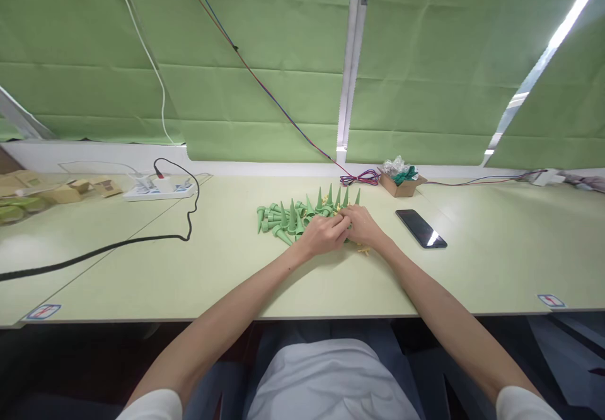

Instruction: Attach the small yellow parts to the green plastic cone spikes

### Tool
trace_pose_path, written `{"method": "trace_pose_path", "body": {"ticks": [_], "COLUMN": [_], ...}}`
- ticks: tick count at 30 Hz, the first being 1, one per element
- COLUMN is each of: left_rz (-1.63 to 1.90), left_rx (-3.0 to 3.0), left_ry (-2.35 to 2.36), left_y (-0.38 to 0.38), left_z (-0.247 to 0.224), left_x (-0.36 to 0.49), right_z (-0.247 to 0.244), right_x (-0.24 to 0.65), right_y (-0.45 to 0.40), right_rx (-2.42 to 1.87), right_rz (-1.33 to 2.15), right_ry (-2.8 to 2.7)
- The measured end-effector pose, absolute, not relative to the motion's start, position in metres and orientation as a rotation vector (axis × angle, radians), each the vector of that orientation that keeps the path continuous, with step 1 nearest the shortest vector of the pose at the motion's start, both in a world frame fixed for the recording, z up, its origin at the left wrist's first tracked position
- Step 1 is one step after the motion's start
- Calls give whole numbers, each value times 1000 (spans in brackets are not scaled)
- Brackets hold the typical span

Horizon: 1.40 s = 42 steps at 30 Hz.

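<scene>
Head view: seeing curled left hand (325,234) and right hand (362,225) touching, can't tell if grasping, green cones (292,219) beyond and leftward.

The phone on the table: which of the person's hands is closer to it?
The right. The right hand is left of the phone in the picture, not touching it; the left hand is farther away, on the right hand's far side.

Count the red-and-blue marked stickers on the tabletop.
2: one sticker at the near edge of the table, far left; the other sticker near that edge, far right. The arms could hide more.
</scene>
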State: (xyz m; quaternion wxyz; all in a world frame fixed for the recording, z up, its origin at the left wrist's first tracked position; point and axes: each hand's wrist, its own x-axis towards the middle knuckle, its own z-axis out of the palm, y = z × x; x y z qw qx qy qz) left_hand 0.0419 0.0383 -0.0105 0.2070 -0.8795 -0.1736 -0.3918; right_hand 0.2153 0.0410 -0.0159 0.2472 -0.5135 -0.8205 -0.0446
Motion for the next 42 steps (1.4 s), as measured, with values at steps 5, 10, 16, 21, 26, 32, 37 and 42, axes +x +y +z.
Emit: {"method": "trace_pose_path", "body": {"ticks": [5,10,16,21,26,32,37,42], "left_rz": [-1105,-1357,-1410,-1341,-1309,-1409,-1543,-1768], "left_rx": [-2592,-2696,-2710,-2752,-2773,-2798,-2801,-2933], "left_ry": [-550,-821,-927,-951,-1034,-1096,-1241,-1433], "left_y": [40,43,47,47,46,44,42,38], "left_z": [-18,-13,-8,-11,-9,-7,-5,-1], "left_x": [32,21,18,19,19,22,24,26], "right_z": [-16,-17,-18,-17,-18,-17,-16,-16], "right_x": [211,207,205,203,202,204,206,204], "right_y": [35,32,32,30,29,30,30,28], "right_rx": [-1420,-1470,-1476,-1440,-1391,-1380,-1325,-1166], "right_rz": [-127,-126,-121,-110,-121,-167,-119,-103], "right_ry": [-2244,-2250,-2259,-2252,-2239,-2145,-2035,-1897]}}
